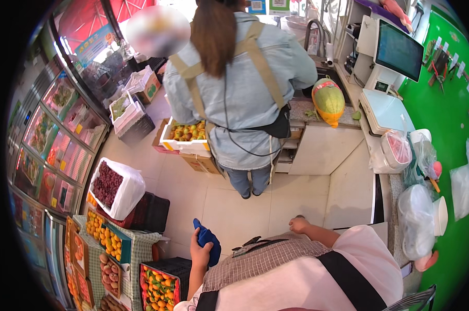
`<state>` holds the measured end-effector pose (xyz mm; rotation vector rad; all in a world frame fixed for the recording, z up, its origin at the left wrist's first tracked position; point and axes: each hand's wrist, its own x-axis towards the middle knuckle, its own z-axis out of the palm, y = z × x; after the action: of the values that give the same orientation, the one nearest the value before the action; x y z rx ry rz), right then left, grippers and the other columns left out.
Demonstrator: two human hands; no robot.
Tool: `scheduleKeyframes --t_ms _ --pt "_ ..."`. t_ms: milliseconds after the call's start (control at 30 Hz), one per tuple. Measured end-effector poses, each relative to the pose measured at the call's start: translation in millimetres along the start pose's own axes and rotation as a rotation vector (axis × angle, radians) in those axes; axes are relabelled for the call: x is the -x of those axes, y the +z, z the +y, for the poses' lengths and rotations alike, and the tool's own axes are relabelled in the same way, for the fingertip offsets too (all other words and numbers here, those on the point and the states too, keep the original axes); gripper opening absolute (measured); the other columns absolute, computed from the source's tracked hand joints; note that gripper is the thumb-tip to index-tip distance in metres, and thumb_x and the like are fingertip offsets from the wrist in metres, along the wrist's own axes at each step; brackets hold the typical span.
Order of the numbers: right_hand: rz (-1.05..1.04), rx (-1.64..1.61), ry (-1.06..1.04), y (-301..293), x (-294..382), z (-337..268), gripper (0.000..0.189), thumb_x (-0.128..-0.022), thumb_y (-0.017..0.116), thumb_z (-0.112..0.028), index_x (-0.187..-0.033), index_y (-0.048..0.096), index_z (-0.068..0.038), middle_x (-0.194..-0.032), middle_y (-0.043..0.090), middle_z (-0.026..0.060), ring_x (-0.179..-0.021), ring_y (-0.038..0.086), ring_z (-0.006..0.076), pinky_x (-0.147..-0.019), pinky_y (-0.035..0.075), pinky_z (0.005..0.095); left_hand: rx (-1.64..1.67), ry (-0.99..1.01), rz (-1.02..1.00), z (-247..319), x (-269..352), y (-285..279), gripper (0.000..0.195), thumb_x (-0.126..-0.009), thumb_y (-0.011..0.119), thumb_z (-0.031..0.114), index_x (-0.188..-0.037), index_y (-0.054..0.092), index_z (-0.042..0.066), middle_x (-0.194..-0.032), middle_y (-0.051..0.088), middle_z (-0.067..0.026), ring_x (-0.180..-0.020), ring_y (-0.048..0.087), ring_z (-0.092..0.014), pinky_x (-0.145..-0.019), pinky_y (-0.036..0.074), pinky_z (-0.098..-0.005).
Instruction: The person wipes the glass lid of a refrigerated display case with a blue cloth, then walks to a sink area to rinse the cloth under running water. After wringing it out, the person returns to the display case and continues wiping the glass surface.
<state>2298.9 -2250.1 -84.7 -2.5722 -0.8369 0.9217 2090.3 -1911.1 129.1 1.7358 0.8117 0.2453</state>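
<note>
My left hand [201, 248] is closed around a bunched dark blue cloth [211, 241], low at the center left, above a black crate of leafy oranges [160, 289]. To the right, my right hand [299, 224] hangs in front of the checked apron [265, 254], its fingers curled; a small dark thing shows at its fingertips, too small to tell what. Past my hands a person in a light blue denim jacket [242, 89] stands at the counter, back turned. A melon in orange netting [328, 102] lies on the counter beside that person.
Left are a white foam box of red grapes [135, 190], a cloth-covered fruit display [137, 243] and glass-fronted chillers [59, 144]. A foam box of fruit [185, 144] stands ahead. At right, a counter bears a scale [388, 110], screen [399, 50] and plastic bags [417, 221].
</note>
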Motion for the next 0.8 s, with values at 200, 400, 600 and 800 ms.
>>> scheduleKeyframes --t_ms 200,400,600,800 --pt "0.219 -0.836 0.181 -64.7 -15.8 52.3 0.030 -0.078 0.061 -0.022 -0.101 0.062 -0.003 -0.087 0.064 0.0109 -0.075 0.063 0.0219 -0.069 0.049 0.0320 -0.106 0.081 -0.202 42.6 -27.1 74.7 0.069 -0.066 0.061 0.008 -0.131 0.038 0.006 -0.114 0.054 -0.0162 -0.098 0.056 -0.025 -0.087 0.044 -0.0333" --pt "0.408 -1.236 0.195 -203.5 -4.7 104.4 0.025 -0.083 0.058 -0.016 -0.102 0.058 0.001 -0.085 0.062 0.0072 -0.069 0.060 0.0134 -0.061 0.047 0.0249 -0.094 0.177 -0.348 124.0 -63.6 211.7 0.070 -0.066 0.064 0.008 -0.131 0.038 0.007 -0.111 0.055 -0.0164 -0.098 0.056 -0.025 -0.087 0.044 -0.0334" --pt "0.524 -1.560 0.017 -347.7 -2.5 108.3 0.022 -0.086 0.053 -0.012 -0.103 0.055 0.001 -0.088 0.062 0.0082 -0.074 0.059 0.0137 -0.064 0.047 0.0255 -0.009 0.282 -0.478 188.7 -93.2 321.4 0.071 -0.067 0.063 0.006 -0.133 0.035 0.006 -0.118 0.050 -0.0150 -0.104 0.052 -0.024 -0.091 0.040 -0.0335" --pt "0.620 -1.744 -0.129 -425.5 -19.2 121.5 0.021 -0.086 0.050 -0.009 -0.105 0.053 -0.001 -0.088 0.062 0.0084 -0.074 0.059 0.0159 -0.066 0.047 0.0274 -0.072 0.303 -0.550 206.5 -122.5 374.4 0.070 -0.068 0.065 0.010 -0.132 0.037 0.009 -0.115 0.053 -0.0138 -0.102 0.054 -0.024 -0.090 0.041 -0.0315"
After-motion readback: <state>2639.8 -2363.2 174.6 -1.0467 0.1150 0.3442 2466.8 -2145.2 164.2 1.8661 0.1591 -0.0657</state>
